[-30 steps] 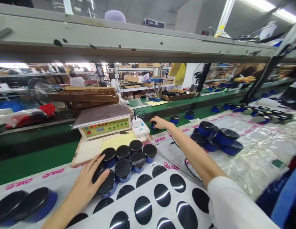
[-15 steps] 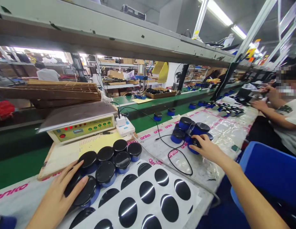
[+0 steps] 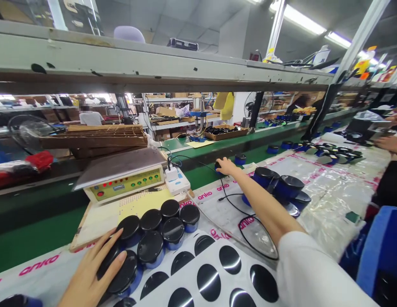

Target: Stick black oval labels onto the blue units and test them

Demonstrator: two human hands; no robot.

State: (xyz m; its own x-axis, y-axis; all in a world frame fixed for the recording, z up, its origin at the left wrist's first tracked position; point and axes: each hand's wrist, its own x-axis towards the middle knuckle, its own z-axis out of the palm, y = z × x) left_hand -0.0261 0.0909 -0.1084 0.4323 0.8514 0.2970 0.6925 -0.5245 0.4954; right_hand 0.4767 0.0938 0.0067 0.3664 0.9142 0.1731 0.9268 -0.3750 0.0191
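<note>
My left hand [image 3: 92, 268] rests on the near end of a cluster of round blue pieces with glossy black tops. Its fingers are spread, the thumb lying over one black top [image 3: 125, 269]. My right hand [image 3: 228, 166] reaches out to the green belt, its fingers curled round a similar round blue piece [image 3: 218, 167], mostly hidden by the hand. Another such piece [image 3: 240, 159] sits just right of it. Beneath my right forearm, more round pieces [image 3: 290, 186] are piled on the plastic-covered bench. White sheets of black discs [image 3: 208, 282] lie in front of me.
A control box [image 3: 124, 183] with lit buttons stands at left, beside a white power strip [image 3: 177, 181]. A black cable [image 3: 258, 255] loops across the bench. Overhead runs a long shelf [image 3: 185, 64]. A co-worker's hand [image 3: 390, 144] is at far right, near a blue chair [image 3: 382, 251].
My right hand has moved from the piled pieces on the bench, left and forward, to a piece on the green belt. My left hand stays on the cluster. The view has shifted.
</note>
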